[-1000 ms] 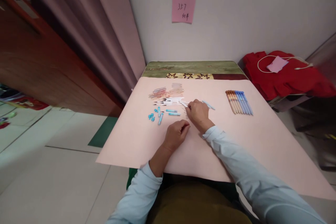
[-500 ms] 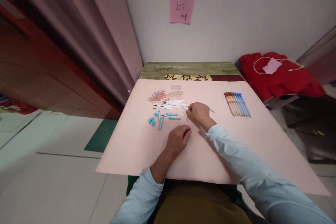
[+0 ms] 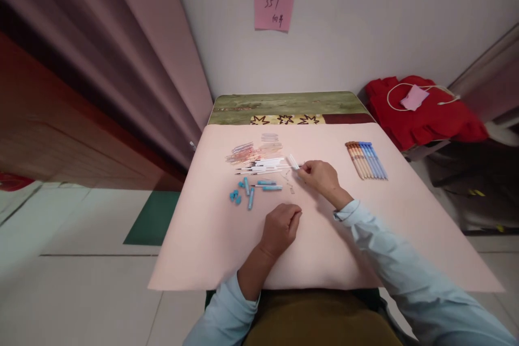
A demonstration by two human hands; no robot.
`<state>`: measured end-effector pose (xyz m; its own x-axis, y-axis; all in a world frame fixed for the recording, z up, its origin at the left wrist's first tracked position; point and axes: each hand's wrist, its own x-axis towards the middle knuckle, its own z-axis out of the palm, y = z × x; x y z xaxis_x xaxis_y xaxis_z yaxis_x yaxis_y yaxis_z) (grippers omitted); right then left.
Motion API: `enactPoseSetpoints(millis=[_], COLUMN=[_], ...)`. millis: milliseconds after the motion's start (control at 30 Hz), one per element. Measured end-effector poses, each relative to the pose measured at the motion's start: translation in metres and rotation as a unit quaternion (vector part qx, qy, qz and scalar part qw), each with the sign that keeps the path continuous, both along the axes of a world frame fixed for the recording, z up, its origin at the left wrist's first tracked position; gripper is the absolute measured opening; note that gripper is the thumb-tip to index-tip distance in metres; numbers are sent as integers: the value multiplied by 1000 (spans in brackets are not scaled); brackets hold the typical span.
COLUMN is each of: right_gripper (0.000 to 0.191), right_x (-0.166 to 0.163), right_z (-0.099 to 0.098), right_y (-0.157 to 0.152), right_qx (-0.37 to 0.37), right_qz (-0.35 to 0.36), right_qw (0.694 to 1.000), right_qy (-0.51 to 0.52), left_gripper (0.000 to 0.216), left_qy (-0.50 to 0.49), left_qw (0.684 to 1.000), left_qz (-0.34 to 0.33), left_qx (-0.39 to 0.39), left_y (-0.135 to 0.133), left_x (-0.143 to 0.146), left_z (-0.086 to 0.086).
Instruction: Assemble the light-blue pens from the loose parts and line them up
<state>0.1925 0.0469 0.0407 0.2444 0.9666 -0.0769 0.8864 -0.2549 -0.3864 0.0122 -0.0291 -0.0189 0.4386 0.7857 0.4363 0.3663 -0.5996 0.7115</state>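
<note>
My right hand (image 3: 322, 177) is closed in a pinch on a slender white pen part (image 3: 293, 162), raised beside the right ends of the pen refills (image 3: 265, 166). Those refills are white with dark tips and lie in a loose pile. Lower on the table, my left hand (image 3: 280, 230) rests with its fingers curled together; whatever they hold, if anything, is hidden. Light blue pen barrels (image 3: 251, 198) and small blue caps (image 3: 235, 197) lie left of the hands. Tiny clear pieces (image 3: 291, 190) are scattered between the two hands.
Pink paper (image 3: 203, 238) covers most of the table. Finished-looking brown and blue pens (image 3: 366, 161) lie in a row at the right. Behind the refills are reddish and clear thin parts (image 3: 242, 152). A red cloth (image 3: 430, 124) with a white cable sits beyond the right edge.
My right hand has drawn slightly right, away from the refill pile, with the white pen part in its fingers. My left hand stays curled in nearly the same place. The view has shifted a little.
</note>
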Motion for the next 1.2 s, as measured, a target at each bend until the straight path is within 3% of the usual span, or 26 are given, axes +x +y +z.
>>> enactPoseSetpoints(millis=[167, 433, 833, 1033, 1200], right_gripper=[23, 23, 28, 31, 28], right_x=[-5, -29, 2, 37, 58], right_z=[-3, -19, -21, -27, -35], right_y=[-24, -50, -63, -76, -75], right_qx=[-44, -2, 7, 68, 103], right_qz=[-29, -43, -33, -78, -76], right_qw=[996, 999, 999, 993, 987], right_qy=[72, 14, 4, 59, 93], left_gripper=[11, 13, 15, 14, 15], left_qy=[-4, 5, 68, 73, 78], left_qw=[1000, 1000, 997, 996, 995], left_qz=[-24, -27, -4, 8, 28], left_qx=[-8, -4, 28, 57, 58], left_y=[2, 2, 1, -2, -5], left_x=[-4, -5, 1, 0, 1], left_z=[1, 2, 4, 4, 5])
